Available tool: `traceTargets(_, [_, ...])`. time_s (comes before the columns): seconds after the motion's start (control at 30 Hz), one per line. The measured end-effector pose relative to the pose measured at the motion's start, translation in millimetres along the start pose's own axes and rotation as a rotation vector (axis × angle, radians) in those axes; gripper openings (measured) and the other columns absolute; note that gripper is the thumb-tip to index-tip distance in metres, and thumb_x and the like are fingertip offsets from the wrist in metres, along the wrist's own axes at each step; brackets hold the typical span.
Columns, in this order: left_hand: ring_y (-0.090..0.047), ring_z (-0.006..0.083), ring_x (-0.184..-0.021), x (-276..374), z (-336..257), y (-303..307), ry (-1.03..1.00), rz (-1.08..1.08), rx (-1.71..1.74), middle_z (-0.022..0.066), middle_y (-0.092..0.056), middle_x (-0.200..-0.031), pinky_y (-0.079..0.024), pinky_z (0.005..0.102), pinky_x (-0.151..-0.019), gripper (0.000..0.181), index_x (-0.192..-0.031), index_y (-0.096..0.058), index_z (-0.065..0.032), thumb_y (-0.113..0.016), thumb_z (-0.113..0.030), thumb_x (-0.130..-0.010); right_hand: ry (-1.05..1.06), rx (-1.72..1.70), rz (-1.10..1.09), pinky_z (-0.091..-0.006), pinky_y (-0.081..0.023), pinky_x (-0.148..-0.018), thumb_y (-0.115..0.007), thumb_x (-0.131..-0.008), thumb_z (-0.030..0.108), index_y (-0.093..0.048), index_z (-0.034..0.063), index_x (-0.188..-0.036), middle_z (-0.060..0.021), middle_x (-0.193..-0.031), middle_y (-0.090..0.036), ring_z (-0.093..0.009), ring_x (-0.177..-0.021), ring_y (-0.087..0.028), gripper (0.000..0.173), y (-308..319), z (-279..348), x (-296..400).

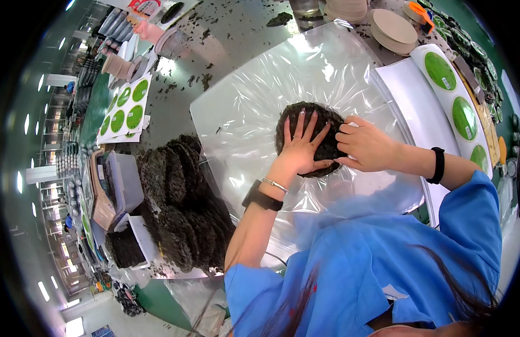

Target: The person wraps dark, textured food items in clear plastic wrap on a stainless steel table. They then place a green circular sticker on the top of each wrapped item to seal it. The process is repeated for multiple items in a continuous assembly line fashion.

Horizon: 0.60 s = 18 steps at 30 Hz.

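Observation:
A round cake of dark dried seaweed [328,113] lies in the middle of a large clear plastic film sheet [247,109]. Creases in the film spread outward around the cake. My left hand [300,151] presses flat on the cake, its fingers spread and holding nothing. At the cake's right rim is my right hand [365,145], with curled fingers and the thumb towards the edge. Whether those fingertips pinch the film or the seaweed is hidden.
To the left stand stacks of dark dried seaweed cakes [175,202] and a grey plastic bin [127,181]. Green round labels [464,117] line the right side. Behind are pale round discs [393,27], an orange tape dispenser [420,12] and a metal tabletop [226,38] with seaweed crumbs.

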<state>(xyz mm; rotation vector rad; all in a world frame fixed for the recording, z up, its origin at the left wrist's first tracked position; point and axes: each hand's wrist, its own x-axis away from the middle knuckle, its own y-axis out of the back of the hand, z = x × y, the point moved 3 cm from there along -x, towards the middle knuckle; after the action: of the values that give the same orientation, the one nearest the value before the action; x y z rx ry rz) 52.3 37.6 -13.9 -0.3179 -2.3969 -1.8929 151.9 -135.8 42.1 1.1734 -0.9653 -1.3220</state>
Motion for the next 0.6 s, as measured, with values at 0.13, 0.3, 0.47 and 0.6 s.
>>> traceTargets(0.13, [-0.006, 0.0421, -0.160, 2.4, -1.7, 2.7, -0.020, -0.068, -0.006, 0.0165, -0.017, -0.173, 0.000, 0.0656, -0.125, 0.101, -0.164, -0.032, -0.0226, -0.077, -0.059, -0.081, -0.027, 0.030, -0.019, -0.0414, -0.035, -0.112, -0.062, -0.097, 0.040, -0.068, 0.0076, -0.081, -0.0060, -0.094, -0.062, -0.022, -0.103, -0.057, 0.037, -9.8, 2.5, -1.9])
traceTargets(0.3, [-0.028, 0.0368, -0.155, 6.5, -7.1, 17.2, -0.050, -0.243, 0.034, 0.0170, -0.041, -0.162, -0.009, 0.0622, -0.126, 0.084, -0.156, -0.046, -0.0167, -0.079, -0.048, -0.085, -0.004, 0.003, -0.172, -0.0452, -0.033, -0.116, -0.060, -0.101, 0.033, -0.070, 0.0040, -0.099, -0.0110, -0.106, -0.065, -0.027, -0.116, -0.058, 0.030, -4.0, 7.5, 1.9])
traceTargets(0.47, [-0.066, 0.0291, -0.117, 45.7, -15.8, 52.8, 0.107, -0.192, 0.102, 0.0114, -0.074, -0.115, -0.021, 0.0559, -0.126, 0.034, -0.108, -0.076, -0.0073, -0.074, -0.037, -0.092, -0.087, -1.031, 0.101, -0.0462, -0.036, -0.117, -0.054, -0.107, 0.031, -0.060, 0.0001, -0.136, -0.0200, -0.135, -0.061, -0.034, -0.132, -0.055, 0.042, 37.7, 53.7, 58.3])
traceTargets(0.6, [-0.069, 0.0253, -0.096, 79.6, -24.9, 33.5, 0.023, -0.388, -0.109, 0.0062, -0.075, -0.089, -0.024, 0.0551, -0.125, 0.031, -0.087, -0.080, -0.0060, -0.066, -0.032, -0.098, 0.024, -1.294, 0.578, -0.0418, -0.032, -0.122, -0.051, -0.109, 0.030, -0.049, -0.0009, -0.150, -0.0222, -0.153, -0.051, -0.035, -0.144, -0.046, 0.052, 2.8, 91.7, 108.1])
